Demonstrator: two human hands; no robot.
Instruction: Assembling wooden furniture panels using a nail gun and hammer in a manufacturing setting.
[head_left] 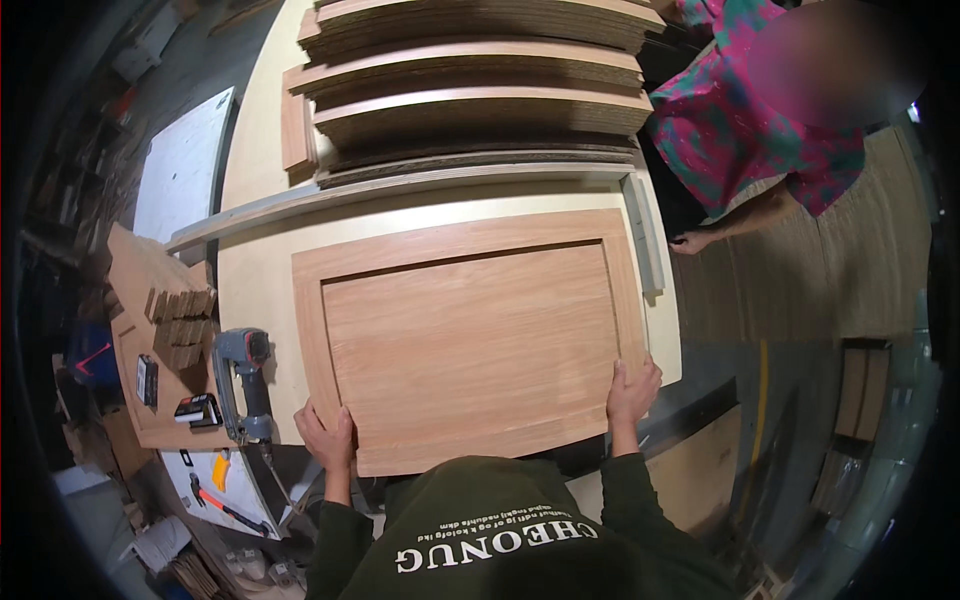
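Observation:
A framed wooden cabinet door panel (470, 340) lies on the pale workbench in front of me, its recessed middle facing up. My left hand (326, 436) grips its near left corner, thumb on the frame and fingers over the outer edge. On the right side edge, near the front, my right hand (634, 390) holds the panel the same way. Fingertips of both hands are partly hidden below the edge. Beyond the panel runs a wooden guide rail (420, 190), meeting a short grey stop (645, 235) at the right.
Stacked wooden strips (480, 105) stand behind the rail. A nail gun (245, 385) rests at the bench's left, near small boxes (197, 410). Lower left lie a hammer (225, 505) and a yellow tool (220, 468). A co-worker in a patterned shirt (735, 110) stands at the right.

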